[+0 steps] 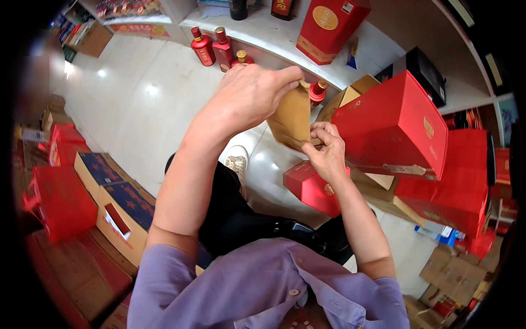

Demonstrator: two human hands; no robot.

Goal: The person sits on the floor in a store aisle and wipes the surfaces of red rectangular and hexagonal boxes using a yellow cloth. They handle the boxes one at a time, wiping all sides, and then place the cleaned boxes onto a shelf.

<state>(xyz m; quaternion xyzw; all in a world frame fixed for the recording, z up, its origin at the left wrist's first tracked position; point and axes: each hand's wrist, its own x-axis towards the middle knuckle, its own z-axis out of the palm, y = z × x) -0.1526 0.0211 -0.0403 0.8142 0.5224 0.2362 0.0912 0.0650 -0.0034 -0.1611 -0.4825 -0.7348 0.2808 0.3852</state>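
Observation:
My left hand (252, 96) grips the upper edge of a creased piece of brown cardboard (291, 117) in front of me. At its lower right edge, the fingers of my right hand (328, 150) pinch the same cardboard. Just beyond my left hand, a red bottle (203, 49) and a red bottle with a gold cap (222, 51) stand on the floor by the shelf. Another red bottle (317, 92) shows behind the cardboard. Below my right hand lies a red faceted box (304, 185), partly hidden by my forearm. A large red gift box (382, 119) is close on the right.
A white shelf (263, 39) ahead bears a tall red box (328, 28) and a black box (425, 76). Dark blue cartons with red stars (131, 201) and a red bag (61, 201) are at left. Brown cardboard boxes (452, 269) lie at lower right.

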